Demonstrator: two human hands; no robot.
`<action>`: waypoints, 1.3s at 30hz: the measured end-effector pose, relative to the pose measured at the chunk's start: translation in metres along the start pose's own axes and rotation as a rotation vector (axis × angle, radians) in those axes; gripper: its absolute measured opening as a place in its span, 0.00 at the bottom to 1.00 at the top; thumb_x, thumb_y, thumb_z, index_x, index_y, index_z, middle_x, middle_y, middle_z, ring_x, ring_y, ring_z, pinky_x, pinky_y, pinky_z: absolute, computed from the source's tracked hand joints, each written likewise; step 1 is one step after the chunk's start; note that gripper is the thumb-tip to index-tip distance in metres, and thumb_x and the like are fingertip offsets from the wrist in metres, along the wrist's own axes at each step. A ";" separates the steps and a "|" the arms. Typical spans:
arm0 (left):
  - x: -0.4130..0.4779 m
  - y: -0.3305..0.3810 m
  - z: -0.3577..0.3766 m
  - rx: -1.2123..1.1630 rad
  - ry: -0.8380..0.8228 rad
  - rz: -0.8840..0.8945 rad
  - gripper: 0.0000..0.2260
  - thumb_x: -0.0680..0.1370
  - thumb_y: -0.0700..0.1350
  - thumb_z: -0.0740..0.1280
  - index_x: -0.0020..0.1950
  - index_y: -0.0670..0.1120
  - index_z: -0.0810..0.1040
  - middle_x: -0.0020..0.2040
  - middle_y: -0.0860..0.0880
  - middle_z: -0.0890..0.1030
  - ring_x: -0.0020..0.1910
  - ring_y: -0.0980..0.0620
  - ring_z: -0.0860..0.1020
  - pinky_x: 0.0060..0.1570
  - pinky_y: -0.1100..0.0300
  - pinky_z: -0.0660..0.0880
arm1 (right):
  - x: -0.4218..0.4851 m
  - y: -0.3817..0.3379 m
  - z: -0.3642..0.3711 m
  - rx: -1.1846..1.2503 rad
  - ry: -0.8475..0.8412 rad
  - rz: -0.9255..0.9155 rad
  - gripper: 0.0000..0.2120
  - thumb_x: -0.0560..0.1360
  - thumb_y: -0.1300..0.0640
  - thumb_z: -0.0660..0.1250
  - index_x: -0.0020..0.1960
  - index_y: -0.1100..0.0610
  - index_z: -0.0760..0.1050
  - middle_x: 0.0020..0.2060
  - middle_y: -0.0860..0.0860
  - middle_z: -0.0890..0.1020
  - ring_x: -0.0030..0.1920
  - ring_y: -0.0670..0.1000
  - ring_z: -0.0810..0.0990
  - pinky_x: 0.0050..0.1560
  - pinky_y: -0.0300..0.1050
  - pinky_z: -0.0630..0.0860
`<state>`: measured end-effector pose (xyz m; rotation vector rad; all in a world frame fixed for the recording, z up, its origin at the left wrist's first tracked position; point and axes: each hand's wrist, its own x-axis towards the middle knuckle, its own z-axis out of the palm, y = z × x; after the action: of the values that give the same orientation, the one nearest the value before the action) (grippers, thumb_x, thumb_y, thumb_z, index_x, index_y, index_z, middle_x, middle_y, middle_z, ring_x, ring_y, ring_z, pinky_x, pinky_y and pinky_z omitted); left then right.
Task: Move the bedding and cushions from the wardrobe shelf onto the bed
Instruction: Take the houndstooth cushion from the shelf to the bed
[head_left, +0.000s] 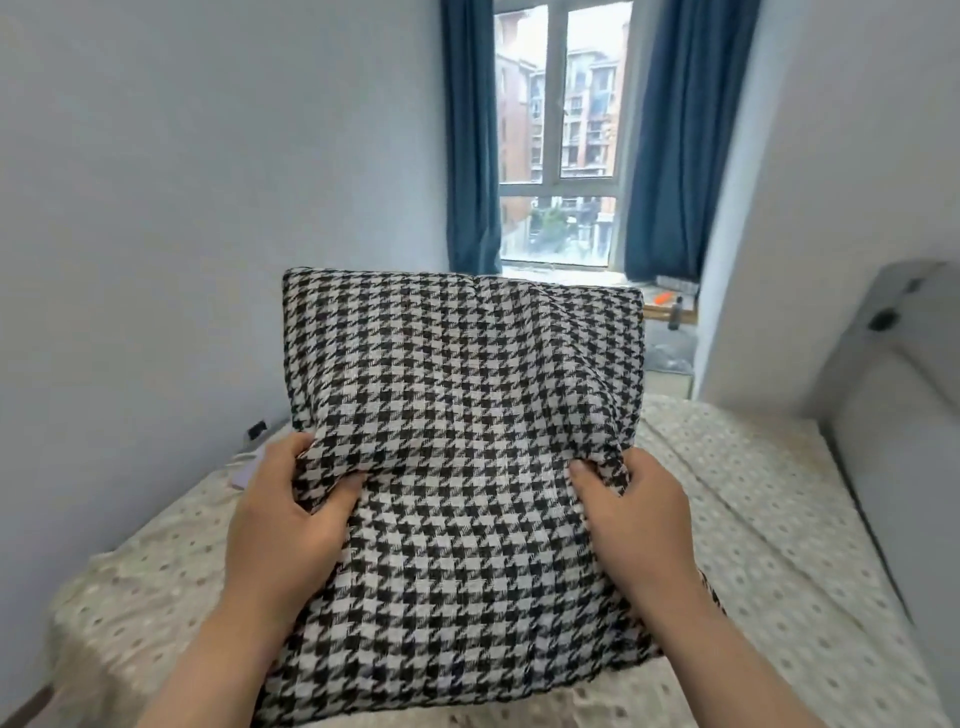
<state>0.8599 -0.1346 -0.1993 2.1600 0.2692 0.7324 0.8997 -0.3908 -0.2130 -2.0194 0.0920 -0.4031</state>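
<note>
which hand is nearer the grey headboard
Right. The right hand grips the houndstooth cushion on the side toward the headboard. The left hand grips the cushion's opposite side, farther from it.

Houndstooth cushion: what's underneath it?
Dotted bed sheet shows around the houndstooth cushion, gripped by the left hand and right hand. The patch directly beneath is covered; anything there cannot be seen.
</note>
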 end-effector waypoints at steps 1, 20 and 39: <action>0.006 0.000 0.016 -0.010 -0.042 0.005 0.20 0.72 0.47 0.72 0.61 0.54 0.70 0.56 0.52 0.78 0.55 0.47 0.76 0.54 0.46 0.74 | 0.004 0.010 -0.006 -0.032 0.029 0.029 0.17 0.76 0.46 0.68 0.56 0.57 0.74 0.34 0.49 0.77 0.30 0.42 0.72 0.32 0.40 0.72; -0.043 -0.015 0.333 -0.037 -0.766 0.062 0.29 0.73 0.56 0.69 0.71 0.51 0.64 0.68 0.51 0.72 0.65 0.48 0.71 0.63 0.43 0.71 | 0.010 0.252 -0.097 -0.312 0.366 0.590 0.26 0.71 0.35 0.62 0.52 0.58 0.73 0.49 0.47 0.78 0.45 0.51 0.76 0.48 0.47 0.74; -0.201 -0.223 0.610 0.290 -1.029 -0.213 0.18 0.77 0.41 0.64 0.66 0.44 0.67 0.56 0.44 0.72 0.55 0.44 0.74 0.58 0.46 0.73 | 0.003 0.589 -0.039 -0.387 0.009 0.973 0.23 0.77 0.39 0.60 0.62 0.55 0.63 0.52 0.51 0.78 0.43 0.49 0.78 0.44 0.49 0.80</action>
<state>1.0675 -0.4673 -0.7542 2.4292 0.0468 -0.5992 0.9537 -0.7005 -0.7128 -2.0649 1.1731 0.2496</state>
